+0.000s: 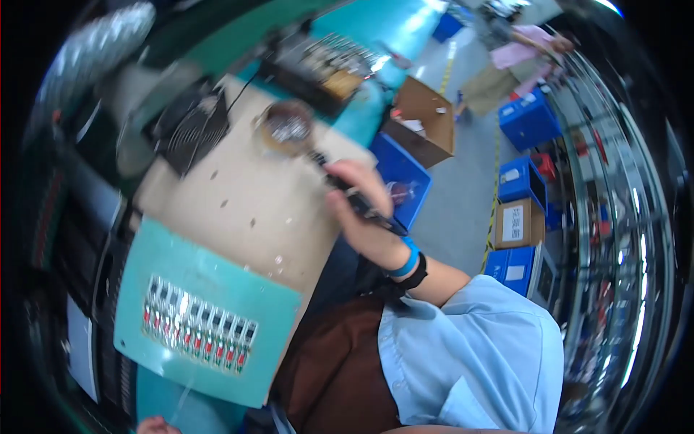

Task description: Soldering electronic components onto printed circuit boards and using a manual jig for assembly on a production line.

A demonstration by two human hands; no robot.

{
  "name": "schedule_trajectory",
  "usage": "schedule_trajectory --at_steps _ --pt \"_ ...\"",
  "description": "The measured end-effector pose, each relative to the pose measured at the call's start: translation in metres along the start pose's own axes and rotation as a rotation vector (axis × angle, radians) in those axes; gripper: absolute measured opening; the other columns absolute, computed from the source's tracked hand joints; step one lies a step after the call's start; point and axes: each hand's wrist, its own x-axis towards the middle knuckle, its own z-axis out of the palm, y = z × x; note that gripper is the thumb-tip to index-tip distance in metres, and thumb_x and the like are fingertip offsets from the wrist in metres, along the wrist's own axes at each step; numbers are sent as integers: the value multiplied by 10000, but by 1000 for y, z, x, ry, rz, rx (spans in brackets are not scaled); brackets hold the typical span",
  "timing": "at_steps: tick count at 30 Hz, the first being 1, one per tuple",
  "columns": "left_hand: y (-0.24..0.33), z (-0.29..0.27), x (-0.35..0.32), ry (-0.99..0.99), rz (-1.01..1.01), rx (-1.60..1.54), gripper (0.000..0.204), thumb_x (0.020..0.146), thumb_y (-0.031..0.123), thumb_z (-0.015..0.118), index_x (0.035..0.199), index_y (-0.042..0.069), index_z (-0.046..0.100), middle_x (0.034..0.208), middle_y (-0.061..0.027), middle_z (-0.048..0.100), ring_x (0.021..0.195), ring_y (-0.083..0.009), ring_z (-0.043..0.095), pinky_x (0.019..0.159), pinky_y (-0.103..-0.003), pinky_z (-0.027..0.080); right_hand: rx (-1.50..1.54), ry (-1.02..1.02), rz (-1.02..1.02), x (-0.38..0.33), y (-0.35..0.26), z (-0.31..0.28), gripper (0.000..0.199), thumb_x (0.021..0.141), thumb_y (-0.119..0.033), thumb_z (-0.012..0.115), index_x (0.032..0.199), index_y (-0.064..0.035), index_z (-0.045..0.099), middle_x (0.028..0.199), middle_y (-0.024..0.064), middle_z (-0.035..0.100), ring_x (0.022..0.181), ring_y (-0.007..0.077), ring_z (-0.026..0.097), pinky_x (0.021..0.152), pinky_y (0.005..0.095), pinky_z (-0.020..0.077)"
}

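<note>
My right hand (365, 206) is closed around a black pen-shaped tool that looks like a soldering iron (354, 197). Its front end points at a round brown-rimmed pot (288, 129) with shiny silvery stuff inside; blur hides whether they touch. At the bottom left edge, only the curled fingers of my left hand (157, 425) show. A thin pale wire (183, 400) rises from them, seemingly pinched. Between my hands lies a green board (206, 246) bearing a row of several small circuit boards (196, 329) with black and red parts.
A black fan (194, 129) stands on the beige worktop (238, 192), with small dark specks about. Behind the pot sits a dark tray of metal parts (329, 72). A blue bin (405, 173) and an open cardboard box (426, 119) adjoin the right side. Farther off, a person (517, 61) bends near shelving.
</note>
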Motion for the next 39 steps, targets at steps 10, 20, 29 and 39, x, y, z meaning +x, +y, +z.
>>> schedule_trajectory --at_steps 10,20,29,39 --pt "-64 -5 7 -5 757 -738 517 1024 511 650 1024 -3 698 932 -129 617 702 -192 511 625 -328 428 1293 318 623 12 16 47 347 1054 -262 657 1347 -80 623 1186 59 678 1075 201 644 878 365 515" --pt "34 -7 -41 383 219 168 256 1022 167 540 1038 -43 685 956 -163 677 797 -241 610 745 -362 504 1758 242 1057 21 24 93 292 1071 -378 610 1230 -133 614 1203 64 689 1076 235 666 858 391 535" --pt "-80 -18 -1 -336 1139 -946 229 1017 40 524 1161 -82 653 1010 -198 710 922 -273 682 887 -391 557 1803 -71 1120 -9 -16 76 306 1065 -348 615 1284 -140 565 1180 73 679 1006 207 677 838 364 548" --pt "14 16 -36 -82 -87 113 207 1033 12 549 1118 -100 701 1017 -207 746 923 -264 709 858 -359 579 1808 -184 899 -30 10 29 303 1078 -353 579 1283 -131 603 982 46 690 834 187 678 734 334 536"
